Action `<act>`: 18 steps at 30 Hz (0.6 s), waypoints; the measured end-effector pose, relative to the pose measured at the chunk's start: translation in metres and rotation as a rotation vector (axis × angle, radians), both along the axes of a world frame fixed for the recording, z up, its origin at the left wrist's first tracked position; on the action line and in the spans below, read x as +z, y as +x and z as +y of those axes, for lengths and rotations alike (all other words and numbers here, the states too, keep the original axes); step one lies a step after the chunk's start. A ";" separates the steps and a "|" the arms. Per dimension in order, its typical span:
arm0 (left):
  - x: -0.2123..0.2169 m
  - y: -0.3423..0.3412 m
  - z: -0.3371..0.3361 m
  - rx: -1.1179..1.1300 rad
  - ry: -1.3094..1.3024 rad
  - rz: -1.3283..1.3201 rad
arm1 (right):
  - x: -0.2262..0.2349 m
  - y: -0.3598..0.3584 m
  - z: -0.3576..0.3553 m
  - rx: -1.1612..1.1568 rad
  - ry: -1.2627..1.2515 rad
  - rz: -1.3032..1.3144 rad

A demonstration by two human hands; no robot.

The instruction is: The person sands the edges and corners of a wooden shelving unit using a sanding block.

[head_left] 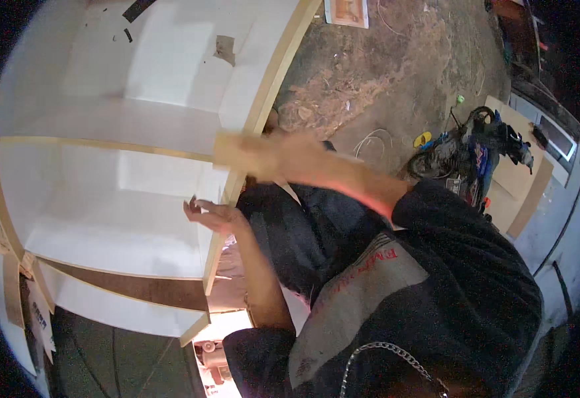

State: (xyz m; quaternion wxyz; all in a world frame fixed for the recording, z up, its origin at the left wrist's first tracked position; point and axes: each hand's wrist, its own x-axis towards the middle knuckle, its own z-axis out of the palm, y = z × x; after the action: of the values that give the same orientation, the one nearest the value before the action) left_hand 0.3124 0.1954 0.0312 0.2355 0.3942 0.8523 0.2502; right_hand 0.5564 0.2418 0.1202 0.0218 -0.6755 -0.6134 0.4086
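Tan block (233, 152) in right hand (280, 157); cabinet (275, 76) alongside

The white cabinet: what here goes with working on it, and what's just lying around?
Seems part of the job: the white cabinet; the blurred tan piece at the right hand.

Seems just lying about: the motorbike; the small yellow thing; the pale looped cord.

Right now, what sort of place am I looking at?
Probably a small workshop or garage, perhaps for furniture: a large white cabinet with wood-coloured edges, a motorbike beside a pale panel, and a rough, littered floor.
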 end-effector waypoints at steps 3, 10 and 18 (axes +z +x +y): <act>0.002 0.019 0.018 0.060 -0.145 0.118 | -0.021 0.005 0.000 -0.149 0.097 0.064; 0.017 0.030 0.027 0.091 -0.285 0.154 | -0.012 0.094 0.044 -0.261 0.194 0.146; 0.002 0.018 0.019 -0.026 -0.245 0.191 | -0.012 0.128 0.073 -0.105 0.105 -0.066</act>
State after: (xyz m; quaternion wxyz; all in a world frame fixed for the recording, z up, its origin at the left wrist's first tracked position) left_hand 0.3302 0.2149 0.0334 0.2031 0.3953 0.8899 0.1026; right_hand 0.6840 0.3146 0.1078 0.0584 -0.7176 -0.5983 0.3516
